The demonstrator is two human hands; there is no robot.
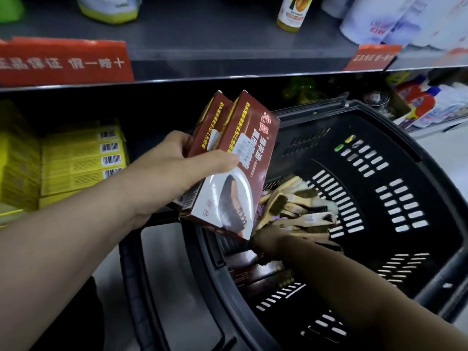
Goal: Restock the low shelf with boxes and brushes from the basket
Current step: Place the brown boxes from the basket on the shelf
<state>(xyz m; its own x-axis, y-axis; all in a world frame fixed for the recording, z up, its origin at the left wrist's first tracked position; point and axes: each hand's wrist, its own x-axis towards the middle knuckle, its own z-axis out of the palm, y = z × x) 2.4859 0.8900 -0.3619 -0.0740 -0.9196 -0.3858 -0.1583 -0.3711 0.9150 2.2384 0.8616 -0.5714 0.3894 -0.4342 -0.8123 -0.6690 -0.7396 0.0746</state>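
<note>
Above the basket's (435, 203) left rim, your left grip (174, 168) is clamped on two brown boxes (253, 138). Thumb lies across the front face, fingers go round the back. The boxes are stacked face to face and tilted, tops leaning away from you. The rear box sits a bit higher and further from the basket's middle than the front one. My read: it's the one likely to slide, so squeeze through both and get them flush before you move.

Right grip (267, 234) is down inside the basket at the near edge of the brushes (298, 206). It is partly behind the front box's lower corner and in shadow, so I cannot tell if its fingers are apart or closed on anything. More boxes (253, 272) lie on the basket floor, nearer you than the brushes, beside your right forearm.

Step in hand, as I judge it: carry the pair to the low shelf (152, 115), the dark bay left of the basket. Yellow boxes (83, 158) sit at its far-left end. Swing the pair left, level them, and land them bottom edge first beside the yellow stack. Hold off lifting brushes until the left load is down, since two loads crossing the rim could snag. With this much stock in the basket, the task looks early.
</note>
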